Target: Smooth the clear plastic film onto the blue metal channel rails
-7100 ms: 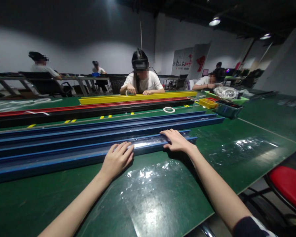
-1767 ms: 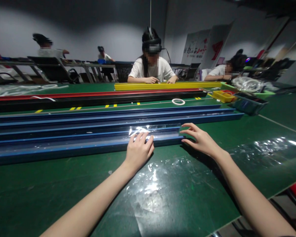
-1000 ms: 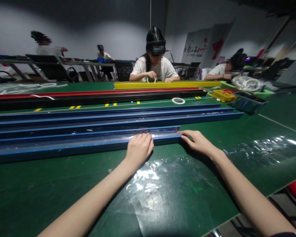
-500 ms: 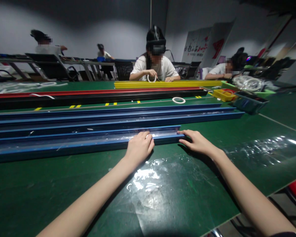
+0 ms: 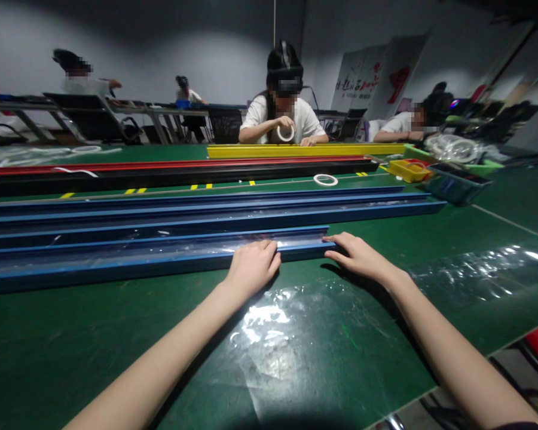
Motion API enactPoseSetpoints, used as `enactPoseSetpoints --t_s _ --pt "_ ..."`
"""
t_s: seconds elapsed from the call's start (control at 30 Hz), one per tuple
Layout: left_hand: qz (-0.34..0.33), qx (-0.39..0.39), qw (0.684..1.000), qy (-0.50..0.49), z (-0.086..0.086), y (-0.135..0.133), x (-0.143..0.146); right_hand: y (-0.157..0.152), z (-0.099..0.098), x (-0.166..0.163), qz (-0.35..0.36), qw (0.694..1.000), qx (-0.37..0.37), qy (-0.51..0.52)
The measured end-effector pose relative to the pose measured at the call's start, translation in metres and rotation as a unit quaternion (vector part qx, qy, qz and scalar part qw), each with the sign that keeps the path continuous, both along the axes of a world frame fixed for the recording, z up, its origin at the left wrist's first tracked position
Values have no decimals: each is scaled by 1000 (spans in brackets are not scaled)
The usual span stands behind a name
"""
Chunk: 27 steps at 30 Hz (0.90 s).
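A long blue U-shaped channel (image 5: 116, 276) lies across the green table in front of me, its open side up, with clear plastic film (image 5: 192, 245) inside it. My left hand (image 5: 253, 263) grips the channel's near wall a little short of its right end. Its fingers reach over into the trough and the thumb stays outside. At the right end, my right hand (image 5: 354, 254) holds the corner of the near wall between thumb and fingers. The fingertips of my left hand are partly hidden inside the channel.
More blue channels (image 5: 363, 209) lie just behind, then black and red ones (image 5: 183, 173). A white tape roll (image 5: 326, 180), a yellow basket (image 5: 407, 171) and a dark bin (image 5: 457, 184) stand beyond. Clear film (image 5: 479, 275) lies at right. A person (image 5: 287, 113) works opposite at a yellow channel (image 5: 305, 151).
My hands and the blue channel have stayed almost still. The person opposite has raised a white tape roll slightly and moved it to the right.
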State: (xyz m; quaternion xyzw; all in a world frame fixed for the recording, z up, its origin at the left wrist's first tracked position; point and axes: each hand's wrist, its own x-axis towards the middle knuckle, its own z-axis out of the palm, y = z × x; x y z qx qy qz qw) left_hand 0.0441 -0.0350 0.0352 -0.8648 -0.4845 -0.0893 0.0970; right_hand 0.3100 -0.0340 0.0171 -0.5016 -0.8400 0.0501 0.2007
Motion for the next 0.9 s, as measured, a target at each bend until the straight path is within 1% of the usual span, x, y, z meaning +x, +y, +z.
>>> enactPoseSetpoints --t_s 0.37,0.53,0.8,0.9 --pt "13 -28 999 23 5 2 1 0 2 -1 1 1000 -23 -5" --pt "12 -34 999 21 5 4 0 0 2 -1 -8 999 -36 -15" --pt "9 -69 997 31 9 6 -2 -1 5 -4 -30 998 -40 -41" --pt "11 -68 997 28 9 5 -2 -1 4 -4 -36 998 -42 -43"
